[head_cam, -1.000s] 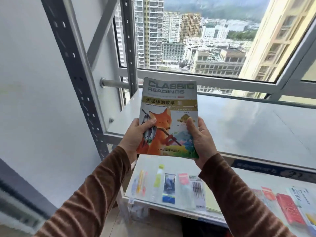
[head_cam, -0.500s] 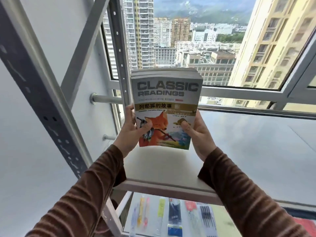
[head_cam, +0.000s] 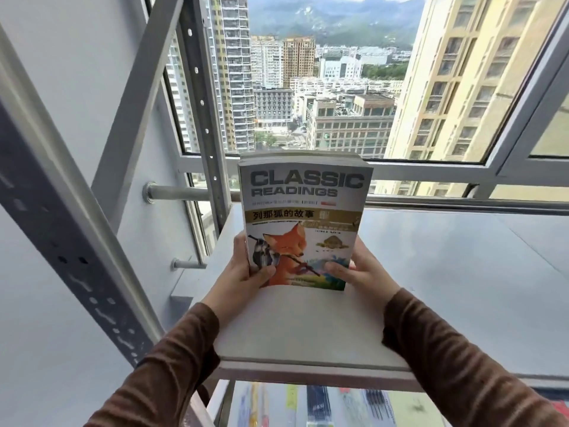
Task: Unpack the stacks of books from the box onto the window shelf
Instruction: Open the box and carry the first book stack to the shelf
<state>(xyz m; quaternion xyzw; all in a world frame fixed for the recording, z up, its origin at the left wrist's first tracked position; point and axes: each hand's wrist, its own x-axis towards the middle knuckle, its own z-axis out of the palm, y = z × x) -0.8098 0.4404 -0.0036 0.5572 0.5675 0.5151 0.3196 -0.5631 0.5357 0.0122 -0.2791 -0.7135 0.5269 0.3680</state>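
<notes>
Grey metal makes the slanted shelf post with small holes (head_cam: pixel 77 266) on the left. Next to it, the left hand (head_cam: pixel 243 278) in a brown sleeve grips the left edge of a stack of paperback books with a fox on the front cover (head_cam: pixel 303 223), thumb pressed flat on the cover. The stack stands upright, its bottom edge on or just above the pale grey window shelf (head_cam: pixel 446 272), near its left end. The right hand (head_cam: pixel 363 272) clamps the right edge the same way. Far behind, the big window (head_cam: pixel 323 87) shows tall buildings.
</notes>
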